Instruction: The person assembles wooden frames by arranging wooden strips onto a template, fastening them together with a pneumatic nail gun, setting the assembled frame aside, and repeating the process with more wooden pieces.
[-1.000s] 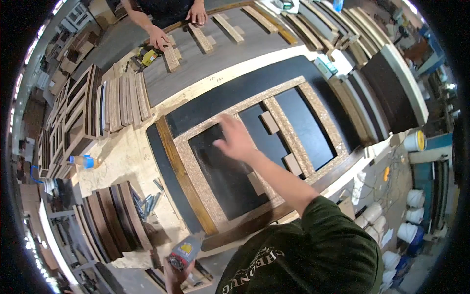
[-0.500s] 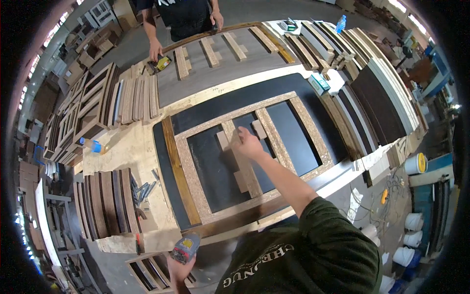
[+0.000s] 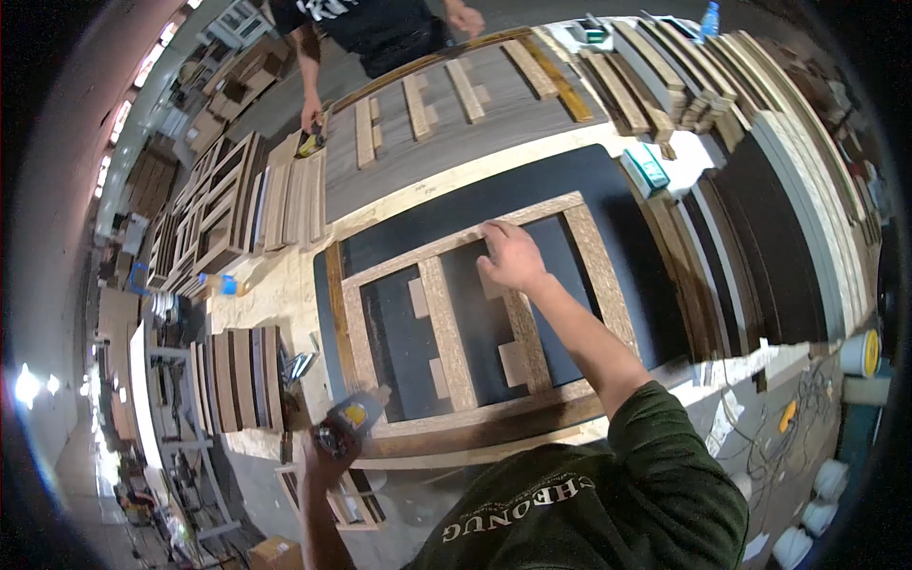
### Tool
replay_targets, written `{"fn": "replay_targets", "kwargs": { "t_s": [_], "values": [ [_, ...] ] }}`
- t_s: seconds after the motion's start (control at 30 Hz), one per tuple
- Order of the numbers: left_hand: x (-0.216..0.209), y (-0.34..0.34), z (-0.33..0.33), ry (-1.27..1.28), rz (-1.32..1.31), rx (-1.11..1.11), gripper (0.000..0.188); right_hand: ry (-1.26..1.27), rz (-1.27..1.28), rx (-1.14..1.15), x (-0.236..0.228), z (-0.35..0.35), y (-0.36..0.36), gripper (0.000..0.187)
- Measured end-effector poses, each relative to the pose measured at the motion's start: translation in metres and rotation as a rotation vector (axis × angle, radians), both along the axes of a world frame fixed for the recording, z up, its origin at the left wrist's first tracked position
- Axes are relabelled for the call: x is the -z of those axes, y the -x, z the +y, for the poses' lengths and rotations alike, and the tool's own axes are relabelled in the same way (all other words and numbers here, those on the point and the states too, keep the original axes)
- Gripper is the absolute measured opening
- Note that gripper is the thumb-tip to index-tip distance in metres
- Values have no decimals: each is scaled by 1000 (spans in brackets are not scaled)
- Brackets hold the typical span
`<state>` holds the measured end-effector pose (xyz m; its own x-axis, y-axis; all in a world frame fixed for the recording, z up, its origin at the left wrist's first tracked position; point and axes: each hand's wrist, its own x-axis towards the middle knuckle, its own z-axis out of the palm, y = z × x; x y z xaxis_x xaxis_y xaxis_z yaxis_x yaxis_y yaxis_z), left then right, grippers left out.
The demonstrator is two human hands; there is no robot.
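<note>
My left hand (image 3: 326, 463) grips a grey handheld power tool (image 3: 353, 418) with a yellow label, blurred by motion. The tool is above the near left corner of a wooden frame (image 3: 418, 249), its tip pointing toward the frame. My right hand (image 3: 513, 258) is closed over the far end of the right inner slat (image 3: 524, 328), where it meets the far rail. The left inner slat (image 3: 445, 332) runs parallel to it. Small wooden blocks (image 3: 418, 297) lie against the left sides of both slats. Under the frame is a black panel (image 3: 408, 228).
Across the bench, a co-worker's hand (image 3: 312, 116) is at a yellow tool (image 3: 309, 144) beside a grey panel (image 3: 399, 147) with slats. Stacked strips (image 3: 237, 380) lie left; long boards (image 3: 784, 228) are piled right. A green-and-white box (image 3: 646, 169) and a bottle (image 3: 223, 284) stand nearby.
My right hand has moved from the middle of the frame to the far rail. My left hand has raised the power tool toward the frame's near left corner. The whole view has shifted.
</note>
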<state>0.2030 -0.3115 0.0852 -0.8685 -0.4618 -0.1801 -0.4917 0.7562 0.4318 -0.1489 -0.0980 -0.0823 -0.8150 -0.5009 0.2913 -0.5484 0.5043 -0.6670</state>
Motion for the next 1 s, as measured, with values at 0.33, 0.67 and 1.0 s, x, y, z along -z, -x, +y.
{"fn": "replay_targets", "kwargs": {
  "t_s": [0.33,0.67,1.0],
  "values": [
    [-6,184,-61,59,70,236,41,-241,-227,-301,33,-93,31,57],
    [71,288,-100,-42,-140,367,22,47,10,-139,52,-109,20,38],
    [114,296,-114,-119,-94,420,26,-22,-33,-149,56,-106,22,44]
  ]
}}
